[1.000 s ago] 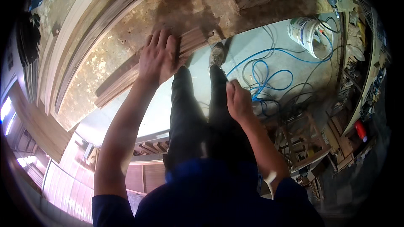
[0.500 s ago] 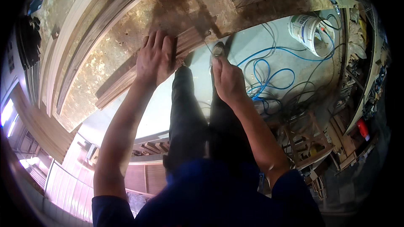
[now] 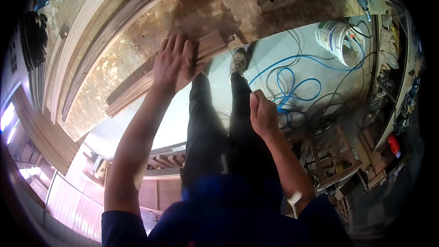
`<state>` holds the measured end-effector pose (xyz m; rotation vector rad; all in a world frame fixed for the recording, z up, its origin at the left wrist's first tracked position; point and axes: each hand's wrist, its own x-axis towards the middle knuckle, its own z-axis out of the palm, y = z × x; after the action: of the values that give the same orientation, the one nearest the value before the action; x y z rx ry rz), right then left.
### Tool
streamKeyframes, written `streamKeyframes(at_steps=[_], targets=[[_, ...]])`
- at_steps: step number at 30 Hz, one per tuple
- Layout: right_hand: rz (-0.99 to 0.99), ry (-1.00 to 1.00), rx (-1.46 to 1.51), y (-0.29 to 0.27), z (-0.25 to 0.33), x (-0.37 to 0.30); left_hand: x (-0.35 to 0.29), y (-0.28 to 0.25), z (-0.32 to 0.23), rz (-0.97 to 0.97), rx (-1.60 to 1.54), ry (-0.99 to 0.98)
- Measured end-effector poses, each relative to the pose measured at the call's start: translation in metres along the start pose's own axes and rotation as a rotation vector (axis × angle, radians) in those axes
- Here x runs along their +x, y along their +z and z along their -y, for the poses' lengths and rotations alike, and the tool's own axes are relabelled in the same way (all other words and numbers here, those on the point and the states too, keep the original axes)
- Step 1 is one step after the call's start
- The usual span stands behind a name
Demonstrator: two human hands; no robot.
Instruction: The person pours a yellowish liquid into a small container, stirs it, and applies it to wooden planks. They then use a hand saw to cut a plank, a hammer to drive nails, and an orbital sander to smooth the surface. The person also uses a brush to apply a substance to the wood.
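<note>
Apparent step: bracing. Left hand (image 3: 173,66) grasps narrow brown wooden strips (image 3: 211,45) along the tabletop (image 3: 139,36) edge, upper centre; right hand (image 3: 264,112) clenched, contents indiscernible. Next move calls for firm support.

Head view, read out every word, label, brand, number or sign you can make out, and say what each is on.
None can be read.
White bucket: printing on its side, too small and blurred to read.
Wood under the left hand: no lettering visible.

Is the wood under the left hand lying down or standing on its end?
Lying down: the wood stretches along the edge of the bench, showing on both sides of the left hand.
</note>
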<state>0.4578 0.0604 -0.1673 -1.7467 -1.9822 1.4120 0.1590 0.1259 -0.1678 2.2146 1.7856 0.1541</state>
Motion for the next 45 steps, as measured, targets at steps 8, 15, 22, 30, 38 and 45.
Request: streamKeyframes(at_steps=[8, 15, 22, 30, 38, 45], targets=[[0.029, 0.091, -0.063, -0.01, -0.004, -0.025, 0.0, -0.003, -0.003, 0.012, -0.018, 0.001], [-0.03, 0.292, 0.111, -0.066, -0.056, -0.116, -0.004, 0.0, -0.001, -0.082, -0.005, 0.006], [-0.26, -0.065, 0.041, -0.119, 0.038, -0.014, -0.066, -0.037, 0.013, -0.024, -0.043, -0.218], [-0.383, -0.548, -0.347, -0.171, 0.172, 0.232, -0.123, -0.233, 0.116, -0.998, -0.534, -0.701], [-0.207, -0.729, -0.553, -0.187, 0.218, 0.414, -0.211, -0.09, 0.177, -1.126, -1.421, -1.588], [-0.271, -0.404, -0.665, -0.308, 0.165, 0.475, -0.171, -0.022, 0.133, -0.964, -1.493, -2.024]])
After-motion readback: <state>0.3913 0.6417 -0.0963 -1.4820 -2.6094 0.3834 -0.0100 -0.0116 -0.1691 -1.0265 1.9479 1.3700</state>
